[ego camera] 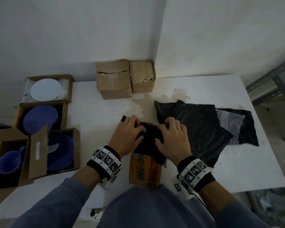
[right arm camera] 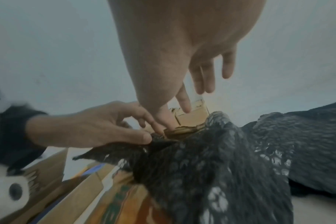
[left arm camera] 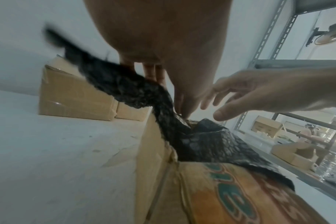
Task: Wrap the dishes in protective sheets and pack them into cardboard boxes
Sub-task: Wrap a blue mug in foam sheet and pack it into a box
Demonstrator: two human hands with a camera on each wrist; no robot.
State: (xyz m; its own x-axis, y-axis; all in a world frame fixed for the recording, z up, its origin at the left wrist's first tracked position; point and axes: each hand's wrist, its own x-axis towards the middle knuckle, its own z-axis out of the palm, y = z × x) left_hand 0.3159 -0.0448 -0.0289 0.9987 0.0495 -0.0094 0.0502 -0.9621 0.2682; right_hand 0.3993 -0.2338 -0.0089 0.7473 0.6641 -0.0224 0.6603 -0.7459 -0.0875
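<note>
A printed orange-and-green cardboard box (ego camera: 144, 171) stands at the table's front edge, right in front of me. A black bubble sheet (ego camera: 150, 137) fills its open top and spills over the rim. Whatever lies under the sheet is hidden. My left hand (ego camera: 130, 130) pinches the sheet's left edge (right arm camera: 125, 145) between thumb and fingers, and that corner (left arm camera: 125, 91) stands up above the box (left arm camera: 211, 189). My right hand (ego camera: 171, 135) rests on the right side of the sheet. Its fingers (right arm camera: 207, 78) are straight and spread, holding nothing.
To the left stand open boxes with a white plate (ego camera: 45, 89), a blue plate (ego camera: 39, 119), a blue bowl (ego camera: 61, 155) and a blue cup (ego camera: 8, 162). Two closed boxes (ego camera: 113, 79) sit at the back. Spare black sheets (ego camera: 196, 125) and a clear one (ego camera: 232, 124) lie right. Metal shelving (ego camera: 273, 79) stands beyond.
</note>
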